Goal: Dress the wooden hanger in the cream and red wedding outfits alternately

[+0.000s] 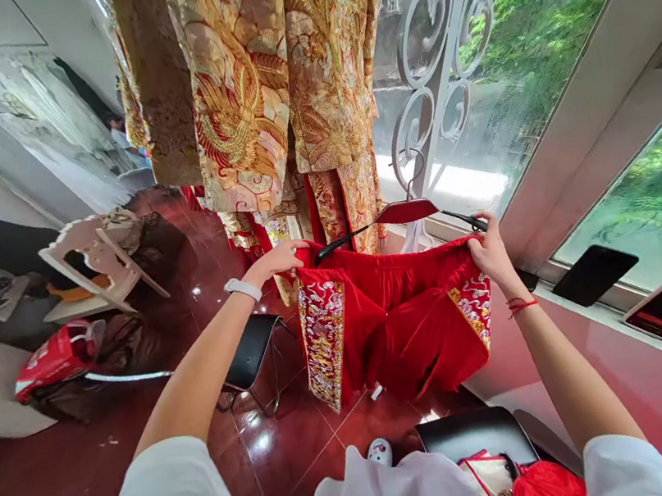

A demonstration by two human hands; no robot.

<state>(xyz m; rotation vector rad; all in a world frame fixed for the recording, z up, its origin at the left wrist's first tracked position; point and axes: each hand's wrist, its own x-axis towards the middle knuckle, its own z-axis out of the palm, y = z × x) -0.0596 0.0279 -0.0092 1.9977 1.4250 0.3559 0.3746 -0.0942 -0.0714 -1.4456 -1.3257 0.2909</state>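
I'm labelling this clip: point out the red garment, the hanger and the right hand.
Red garment (409, 315), head view: plain red middle.
Hanger (406, 211), head view: wide centre piece.
Right hand (489, 250), head view: middle of the hand.

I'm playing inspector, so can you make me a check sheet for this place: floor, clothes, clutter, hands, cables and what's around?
Surface: shiny red tiled floor
Job's things: red garment, embroidered at both sides; hanger at its waistband
Clutter: red bag at left; white scrap on floor
Grippers: left hand and right hand grip opposite waistband ends
Cables: seemingly a dark cord, far left; unclear
Surroundings: gold garments hanging ahead; window, right; two phones on sill
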